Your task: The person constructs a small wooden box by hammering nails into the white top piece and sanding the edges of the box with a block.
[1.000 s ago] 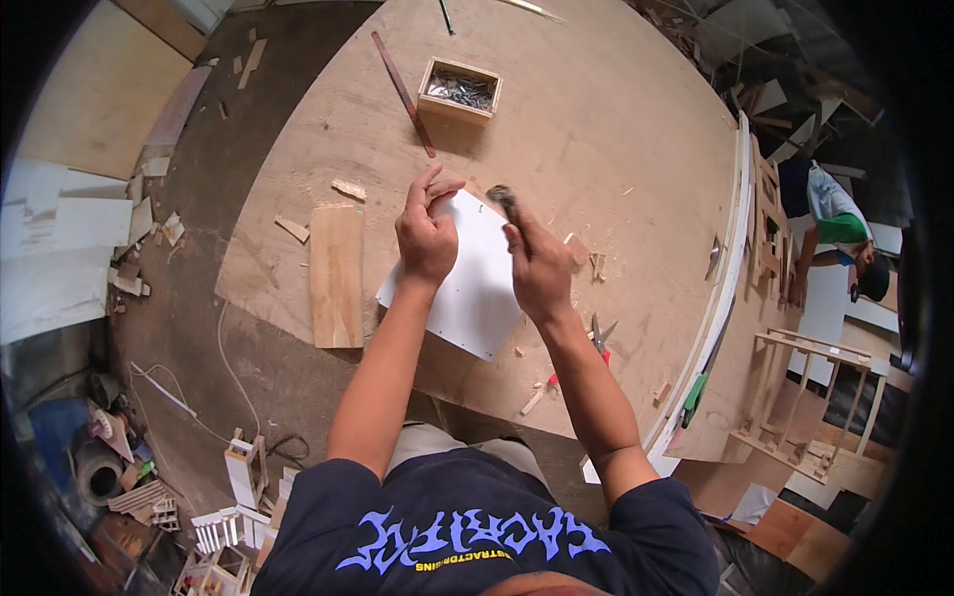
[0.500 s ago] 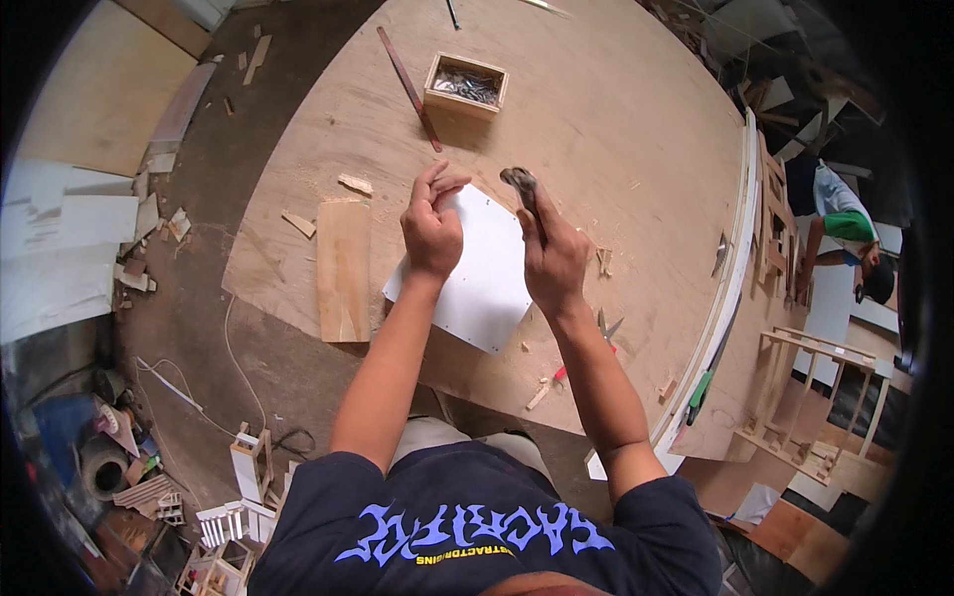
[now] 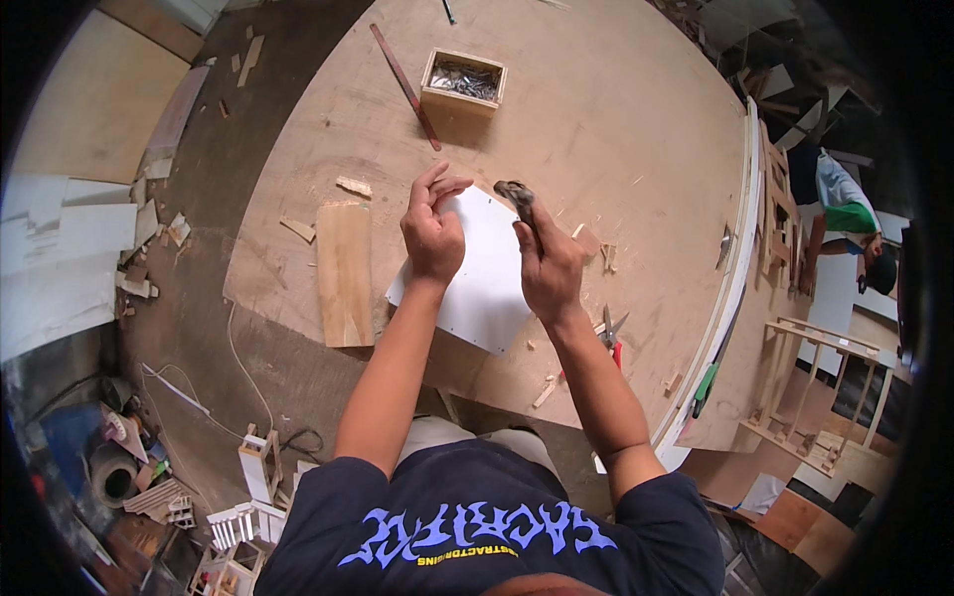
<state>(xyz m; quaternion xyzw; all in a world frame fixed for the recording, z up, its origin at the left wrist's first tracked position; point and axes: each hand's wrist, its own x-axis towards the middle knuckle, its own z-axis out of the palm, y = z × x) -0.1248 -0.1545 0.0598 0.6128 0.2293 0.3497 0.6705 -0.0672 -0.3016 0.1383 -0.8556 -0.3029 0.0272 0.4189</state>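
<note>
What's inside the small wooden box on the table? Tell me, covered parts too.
The wooden box holds small metal pieces, apparently nails or screws; they cover its bottom, so anything beneath them cannot be seen.

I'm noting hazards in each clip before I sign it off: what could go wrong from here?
A stray blow from the hammer-like tool in the right hand could catch the left hand, which is close by at the white panel.

The red-handled shears lie right beside the right forearm, blades apparently apart, so the arm might brush them.
</note>
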